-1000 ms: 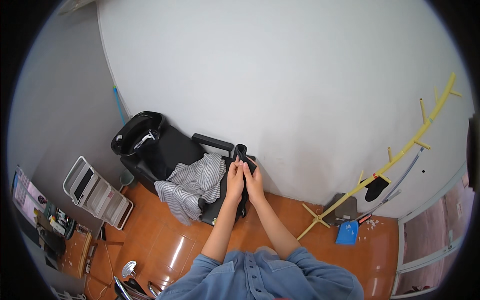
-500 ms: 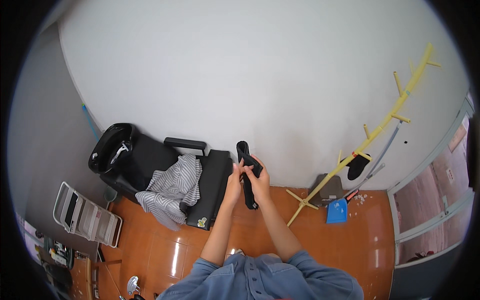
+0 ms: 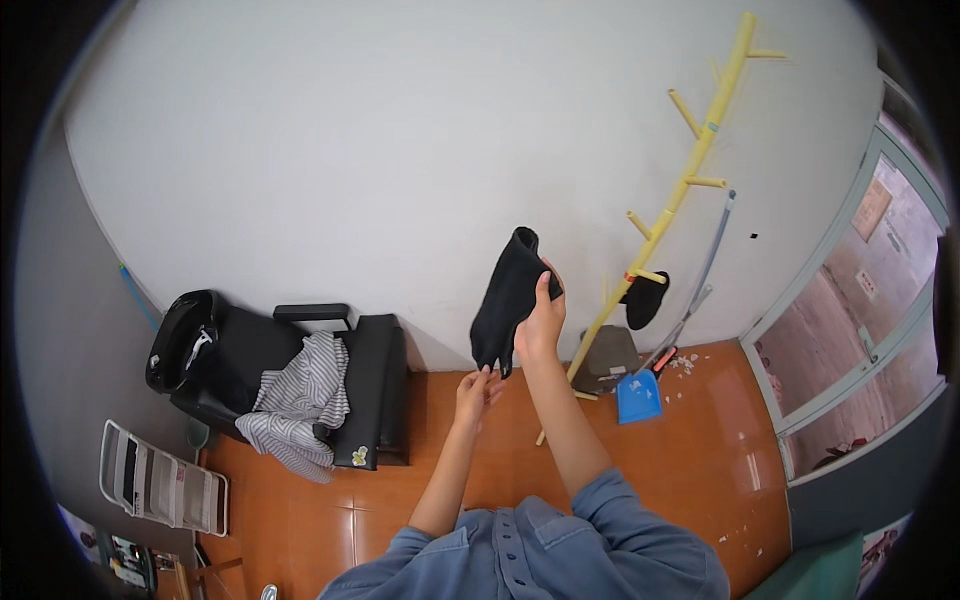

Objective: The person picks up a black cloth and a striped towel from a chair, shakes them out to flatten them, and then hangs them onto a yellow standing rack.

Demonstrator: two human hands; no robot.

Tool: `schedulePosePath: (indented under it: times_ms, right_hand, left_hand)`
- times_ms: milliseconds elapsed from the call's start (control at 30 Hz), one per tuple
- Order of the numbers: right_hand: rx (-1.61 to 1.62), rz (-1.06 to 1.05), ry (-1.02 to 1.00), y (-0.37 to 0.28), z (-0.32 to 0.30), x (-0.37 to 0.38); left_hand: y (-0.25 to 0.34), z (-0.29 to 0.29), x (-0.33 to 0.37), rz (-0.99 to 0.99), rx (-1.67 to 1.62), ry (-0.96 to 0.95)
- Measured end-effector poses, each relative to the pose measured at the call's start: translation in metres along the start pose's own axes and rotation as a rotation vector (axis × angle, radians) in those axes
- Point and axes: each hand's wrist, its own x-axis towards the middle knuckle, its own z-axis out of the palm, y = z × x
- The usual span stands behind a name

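The right hand (image 3: 541, 325) clasps the black cloth item (image 3: 499, 305), centre of the frame, by its right edge; the left hand (image 3: 474, 400) seems to pinch its lower end, though contact is hard to judge. A slack grip could drop it onto the orange floor (image 3: 690, 450), lower right.

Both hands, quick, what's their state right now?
Left hand: closed, pinching the black cloth at its lower end.
Right hand: closed, holding its right edge, higher up.
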Motion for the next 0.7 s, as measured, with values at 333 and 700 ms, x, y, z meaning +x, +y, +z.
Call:
schedulePosePath:
  times_ms: [333,700]
  right_hand:
    - [0.035,-0.094,0.051,-0.106,-0.085,0.016]
    - [0.013,-0.216,0.189,-0.187,-0.164,0.030]
  left_hand:
    - [-0.072,0.093,-0.014,-0.053,0.016,-0.056]
    - [-0.148,0.148,-0.021,-0.144,0.142,-0.208]
